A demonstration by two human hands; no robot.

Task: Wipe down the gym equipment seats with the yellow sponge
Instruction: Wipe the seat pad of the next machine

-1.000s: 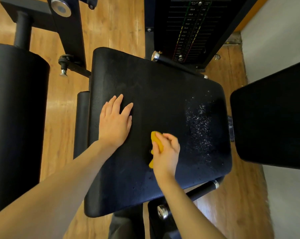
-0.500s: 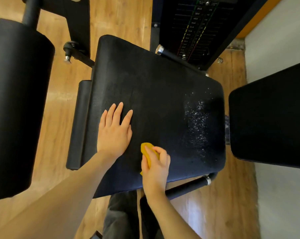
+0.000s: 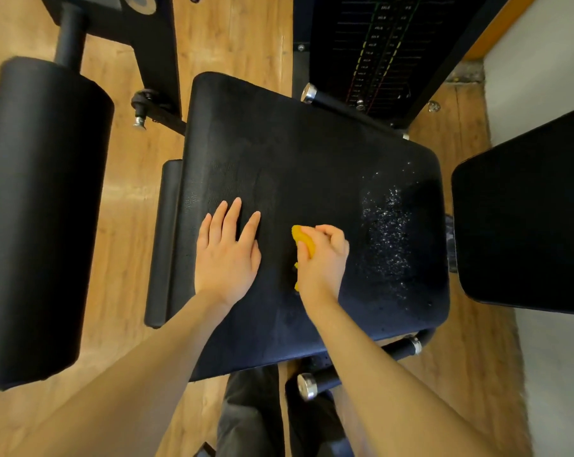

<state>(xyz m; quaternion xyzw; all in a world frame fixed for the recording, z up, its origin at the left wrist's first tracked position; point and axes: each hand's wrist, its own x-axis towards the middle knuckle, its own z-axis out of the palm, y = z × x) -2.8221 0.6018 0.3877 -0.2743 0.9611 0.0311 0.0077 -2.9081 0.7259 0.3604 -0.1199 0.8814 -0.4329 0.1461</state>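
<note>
Sponge (image 3: 303, 243), yellow, gripped in curled right hand (image 3: 323, 258) mid-seat (image 3: 298, 159), left hand (image 3: 227, 252) flat, fingers straight, just beside; white droplets (image 3: 389, 232) right of sponge; wood floor (image 3: 232, 37), weight stack (image 3: 377, 51), 2 other black pads (image 3: 38, 209).

sponge (image 3: 303, 242) mostly hidden under right hand (image 3: 321, 258)

The far half of the flat black padded seat (image 3: 295, 153) lies bare and open to a sweep. A flat left hand (image 3: 227, 255) blocks its near left part. The right hand (image 3: 321, 258) stands between that and a patch of glistening droplets (image 3: 387, 239). A black padded roller (image 3: 41, 209) flanks the left, a black backrest pad (image 3: 526, 225) the right, and a black weight stack (image 3: 377, 51) closes the far side.
</note>
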